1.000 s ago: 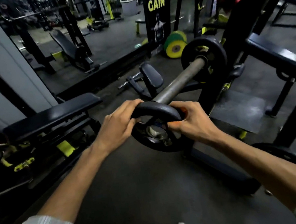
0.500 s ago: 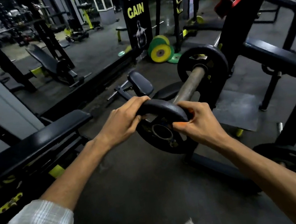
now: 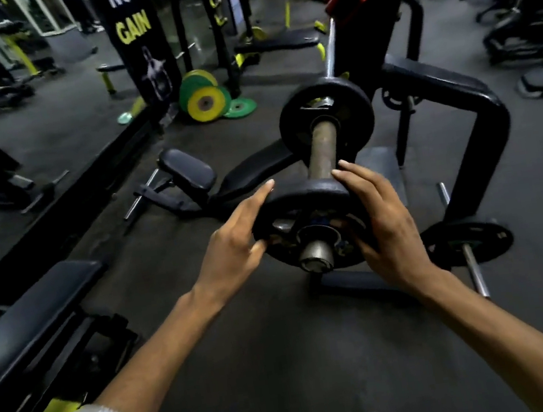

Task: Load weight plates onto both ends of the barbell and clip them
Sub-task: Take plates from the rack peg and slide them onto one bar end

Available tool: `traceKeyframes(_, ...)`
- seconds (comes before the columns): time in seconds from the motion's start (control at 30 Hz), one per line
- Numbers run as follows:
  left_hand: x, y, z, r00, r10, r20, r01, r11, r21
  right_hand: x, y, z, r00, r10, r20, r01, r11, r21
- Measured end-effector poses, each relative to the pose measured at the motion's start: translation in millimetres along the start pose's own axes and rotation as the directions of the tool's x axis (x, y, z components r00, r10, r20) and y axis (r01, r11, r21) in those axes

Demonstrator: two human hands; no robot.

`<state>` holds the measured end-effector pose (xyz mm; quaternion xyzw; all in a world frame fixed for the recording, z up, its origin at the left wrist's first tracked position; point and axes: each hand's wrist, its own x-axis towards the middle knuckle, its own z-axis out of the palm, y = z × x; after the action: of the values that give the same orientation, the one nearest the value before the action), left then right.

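Note:
A small black weight plate (image 3: pixel 306 194) sits on the near end of the barbell sleeve (image 3: pixel 323 149), with the sleeve's steel tip (image 3: pixel 316 258) poking through its hole. My left hand (image 3: pixel 234 245) holds the plate's left rim, fingers stretched along the edge. On the opposite rim, my right hand (image 3: pixel 383 225) grips with its thumb on the plate's face. Farther up the sleeve a larger black plate (image 3: pixel 326 119) is seated against the rack upright (image 3: pixel 368 30). No clip is visible on the sleeve.
Another bar with a black plate (image 3: pixel 468 242) lies on the floor at the right. A black frame rail (image 3: pixel 455 91) curves around behind it. Benches (image 3: pixel 34 306) stand at left, a padded seat (image 3: pixel 186 172) ahead, and green-yellow plates (image 3: pixel 206 102) lean by a pillar.
The small plate has gone from held at the sleeve's tip to threaded onto it, the steel tip now showing through. My view shifted left and closer, and my fingers have loosened on the rim.

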<state>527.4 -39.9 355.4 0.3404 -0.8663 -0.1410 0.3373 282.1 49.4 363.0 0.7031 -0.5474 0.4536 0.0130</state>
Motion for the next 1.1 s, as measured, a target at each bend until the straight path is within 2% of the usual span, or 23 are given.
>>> traceKeyframes(0.1, 13, -15, 6, 0.999, 0.042, 0.010, -0.042, 0.999, -0.010, 7, 4, 6, 1.000, 0.015, -0.014, -0.016, 0.999, -0.031)
traceKeyframes(0.3, 72, -33, 30, 1.000, -0.019, -0.003, 0.019, 0.998, -0.054, 55, 44, 13, 0.998, 0.066, -0.002, -0.066, 0.996, -0.058)
traceKeyframes(0.47, 135, -53, 55, 0.999, -0.051, -0.011, 0.051, 0.999, 0.016, 105, 88, 18, 0.996, 0.092, -0.015, -0.093, 0.991, -0.101)
traceKeyframes(0.7, 195, -71, 83, 0.994, -0.082, -0.065, 0.084, 0.996, 0.029, 153, 130, 26, 0.993, 0.115, -0.027, -0.118, 0.981, -0.157)
traceKeyframes(0.9, 209, -85, 94, 0.995, -0.058, -0.079, 0.061, 0.997, 0.039, 166, 154, 26, 0.996, 0.091, 0.007, -0.090, 0.989, -0.113)
traceKeyframes(1.1, 210, -78, 91, 0.992, -0.113, -0.057, 0.117, 0.990, 0.076, 166, 154, 25, 0.993, 0.118, 0.027, -0.114, 0.986, -0.119)
